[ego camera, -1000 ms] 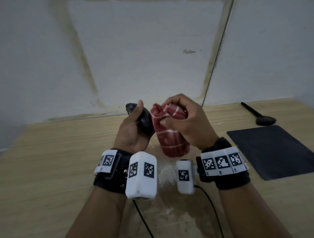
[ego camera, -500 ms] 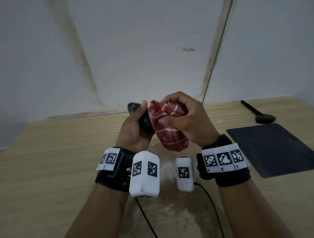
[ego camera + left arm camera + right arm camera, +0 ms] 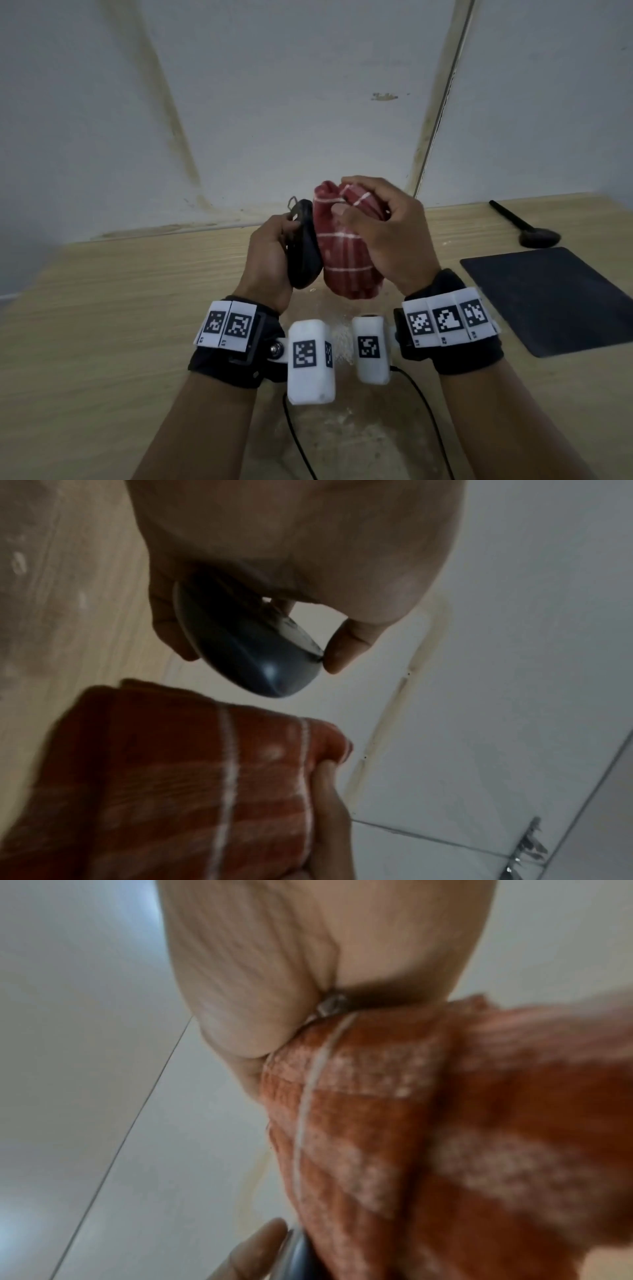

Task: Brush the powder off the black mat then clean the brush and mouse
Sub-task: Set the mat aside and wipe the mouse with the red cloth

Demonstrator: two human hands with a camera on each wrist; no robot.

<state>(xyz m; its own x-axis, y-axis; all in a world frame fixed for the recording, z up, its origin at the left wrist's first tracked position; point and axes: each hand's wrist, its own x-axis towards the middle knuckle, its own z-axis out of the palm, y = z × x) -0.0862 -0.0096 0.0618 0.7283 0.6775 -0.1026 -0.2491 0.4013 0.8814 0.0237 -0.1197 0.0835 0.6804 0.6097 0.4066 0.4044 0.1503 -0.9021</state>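
Note:
My left hand (image 3: pixel 274 246) grips a black mouse (image 3: pixel 304 253) on its edge, held up above the table; the mouse (image 3: pixel 246 647) shows between thumb and fingers in the left wrist view. My right hand (image 3: pixel 380 236) holds a bunched red cloth with white stripes (image 3: pixel 342 253) and presses it against the mouse's right side. The cloth (image 3: pixel 171 777) fills the lower left wrist view, and the cloth (image 3: pixel 428 1137) fills the right wrist view, dusted with white powder. The black mat (image 3: pixel 555 294) lies on the table at right. The black brush (image 3: pixel 527 229) lies beyond it.
White powder (image 3: pixel 339 342) is scattered on the wooden table (image 3: pixel 102 325) below my wrists. A white wall (image 3: pixel 308 102) with a vertical seam rises right behind the table. Black cables (image 3: pixel 298 435) trail from the wrist cameras toward me.
Both hands rose a little with the mouse and cloth. The mouse turned more edge-on, and the cloth slid up along its side.

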